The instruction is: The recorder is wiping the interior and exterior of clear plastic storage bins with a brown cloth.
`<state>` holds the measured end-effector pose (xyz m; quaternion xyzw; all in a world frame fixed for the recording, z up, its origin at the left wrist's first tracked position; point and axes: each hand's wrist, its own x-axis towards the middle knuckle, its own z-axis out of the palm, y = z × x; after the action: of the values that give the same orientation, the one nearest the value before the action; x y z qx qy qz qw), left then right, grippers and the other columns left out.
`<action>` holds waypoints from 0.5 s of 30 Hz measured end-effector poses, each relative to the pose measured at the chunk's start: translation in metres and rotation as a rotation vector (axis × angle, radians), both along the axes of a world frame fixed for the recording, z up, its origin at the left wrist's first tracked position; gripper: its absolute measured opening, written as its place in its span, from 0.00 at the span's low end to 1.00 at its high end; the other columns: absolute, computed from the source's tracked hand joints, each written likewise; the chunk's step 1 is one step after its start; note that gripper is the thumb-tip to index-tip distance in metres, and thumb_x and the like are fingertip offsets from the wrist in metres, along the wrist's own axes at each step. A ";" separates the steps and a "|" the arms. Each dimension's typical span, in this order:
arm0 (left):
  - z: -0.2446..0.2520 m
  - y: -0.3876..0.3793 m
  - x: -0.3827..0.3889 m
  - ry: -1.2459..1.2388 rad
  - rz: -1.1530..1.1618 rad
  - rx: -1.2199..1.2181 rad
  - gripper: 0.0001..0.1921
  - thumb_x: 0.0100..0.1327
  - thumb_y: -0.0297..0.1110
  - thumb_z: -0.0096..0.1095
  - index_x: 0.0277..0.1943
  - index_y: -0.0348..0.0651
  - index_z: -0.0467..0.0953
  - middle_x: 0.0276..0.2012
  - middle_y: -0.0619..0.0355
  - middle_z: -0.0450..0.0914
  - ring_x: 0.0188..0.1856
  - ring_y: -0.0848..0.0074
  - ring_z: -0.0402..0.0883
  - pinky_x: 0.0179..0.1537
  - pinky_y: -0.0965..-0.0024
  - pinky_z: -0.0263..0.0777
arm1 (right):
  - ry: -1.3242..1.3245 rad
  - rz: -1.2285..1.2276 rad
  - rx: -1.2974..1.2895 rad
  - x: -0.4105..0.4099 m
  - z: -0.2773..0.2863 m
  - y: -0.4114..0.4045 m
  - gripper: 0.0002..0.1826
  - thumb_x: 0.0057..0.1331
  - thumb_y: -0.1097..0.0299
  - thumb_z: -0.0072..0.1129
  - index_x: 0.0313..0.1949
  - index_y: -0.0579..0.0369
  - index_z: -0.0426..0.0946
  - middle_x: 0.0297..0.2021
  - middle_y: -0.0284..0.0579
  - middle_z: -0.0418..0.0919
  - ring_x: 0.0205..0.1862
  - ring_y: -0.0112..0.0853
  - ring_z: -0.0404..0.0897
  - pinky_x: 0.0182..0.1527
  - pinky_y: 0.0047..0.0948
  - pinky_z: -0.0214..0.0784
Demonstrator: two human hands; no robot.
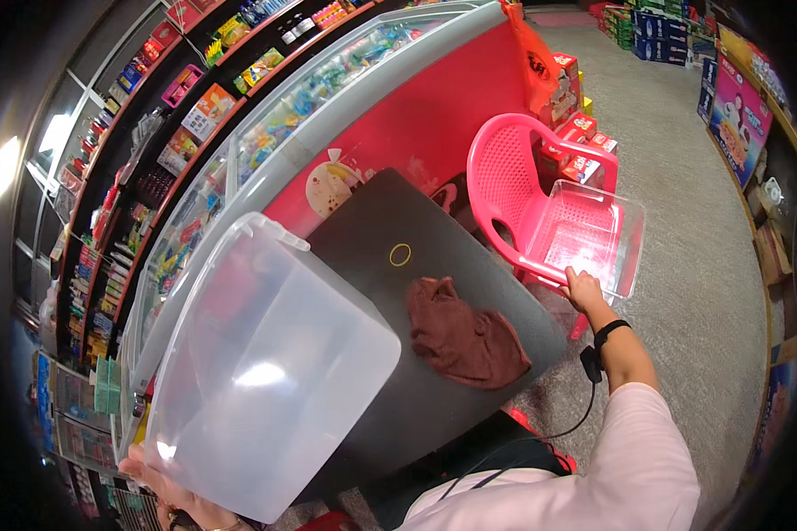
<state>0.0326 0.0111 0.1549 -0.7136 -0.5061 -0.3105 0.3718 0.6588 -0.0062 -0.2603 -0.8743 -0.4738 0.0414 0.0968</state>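
A large translucent plastic storage box is tilted over the left part of a dark table. My left hand holds its lower left edge, with some fingers hidden behind the plastic. A crumpled brown cloth lies on the table, and a yellow rubber band lies above it. At the right, my right hand is at the near edge of a shallow clear plastic container resting on the seat of a pink plastic armchair. Its fingers rest by the chair's armrest; whether they grip the container is unclear.
A chest freezer with a red side and glass top stands beyond the table. Stocked shelves rise behind it. Red boxes and an orange plastic bag are behind the chair. A black cable trails from my right wrist.
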 end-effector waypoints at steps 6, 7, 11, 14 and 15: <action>0.020 0.014 0.011 -0.629 -0.382 -0.315 0.26 0.72 0.56 0.31 0.46 0.36 0.64 0.37 0.55 0.66 0.44 0.76 0.68 0.60 0.64 0.56 | 0.045 -0.067 -0.080 -0.029 0.008 -0.092 0.25 0.58 0.50 0.58 0.47 0.49 0.62 0.32 0.57 0.76 0.36 0.50 0.78 0.37 0.50 0.69; 0.024 0.019 0.003 -1.005 -0.725 -0.447 0.24 0.72 0.54 0.30 0.41 0.38 0.63 0.34 0.58 0.63 0.39 0.77 0.65 0.55 0.66 0.59 | 0.072 -0.104 -0.094 -0.034 0.007 -0.108 0.25 0.58 0.49 0.58 0.48 0.50 0.62 0.32 0.58 0.76 0.37 0.51 0.78 0.38 0.50 0.70; 0.019 0.021 0.037 -0.624 -0.436 -0.193 0.24 0.71 0.56 0.34 0.37 0.40 0.64 0.31 0.60 0.61 0.34 0.79 0.64 0.48 0.71 0.63 | 0.128 -0.270 -0.183 -0.057 0.008 -0.167 0.28 0.59 0.47 0.57 0.50 0.50 0.63 0.34 0.60 0.77 0.38 0.53 0.78 0.40 0.50 0.70; 0.013 0.038 -0.002 -0.764 -0.730 -0.378 0.26 0.67 0.60 0.42 0.37 0.40 0.64 0.32 0.60 0.63 0.35 0.81 0.65 0.43 0.75 0.65 | 0.182 -0.320 -0.286 -0.075 0.020 -0.189 0.30 0.58 0.47 0.57 0.52 0.55 0.63 0.35 0.61 0.78 0.40 0.53 0.78 0.42 0.49 0.70; 0.017 0.035 0.003 -0.776 -0.734 -0.384 0.26 0.67 0.60 0.42 0.37 0.40 0.64 0.32 0.60 0.63 0.35 0.81 0.65 0.43 0.75 0.65 | 0.223 -0.308 -0.342 -0.081 0.025 -0.190 0.30 0.58 0.48 0.58 0.51 0.56 0.63 0.36 0.61 0.78 0.41 0.53 0.78 0.43 0.49 0.70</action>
<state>0.0355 0.0464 0.1718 -0.7311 -0.3717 -0.5614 -0.1102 0.5775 -0.1964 -0.2355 -0.9298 -0.3077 0.2017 0.0044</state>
